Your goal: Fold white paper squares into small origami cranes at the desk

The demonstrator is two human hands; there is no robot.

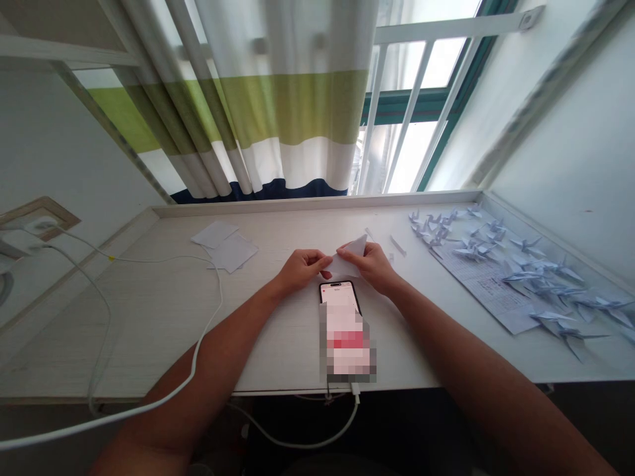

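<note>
White desk (149, 297): hands (373, 266) pinch paper (342, 268) (also white).

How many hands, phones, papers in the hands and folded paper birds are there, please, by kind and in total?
Hands: 2, left hand and right hand
Phone: 1
Held paper: 1
Total: 4, without the folded paper birds, which overlap too much to count exactly.
</note>
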